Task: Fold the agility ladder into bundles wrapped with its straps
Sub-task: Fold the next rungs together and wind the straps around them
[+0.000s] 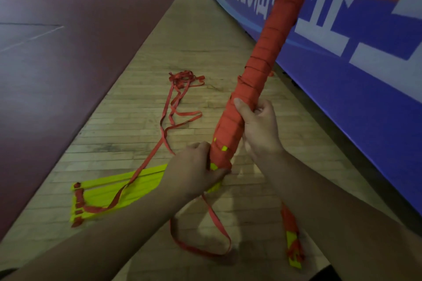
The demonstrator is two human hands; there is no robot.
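Evidently, the wrapping of one bundle is near its end: the wrapped bundle (pixel 262 70), bound in red strap almost from tip to tip, is held tilted above the wooden floor (pixel 201 36), beside the blue banner (pixel 356 89). Its lower end is gripped by the left hand (pixel 194 169), and its shaft just above is clasped by the right hand (pixel 258 130). A strap tail (pixel 212 214) hangs looped from the lower end. Next, that tail would probably need winding or tucking under a turn while the bundle is steadied. The yellow rungs (pixel 114 189) on the floor, with loose strap (pixel 173 107), are not yet bundled.
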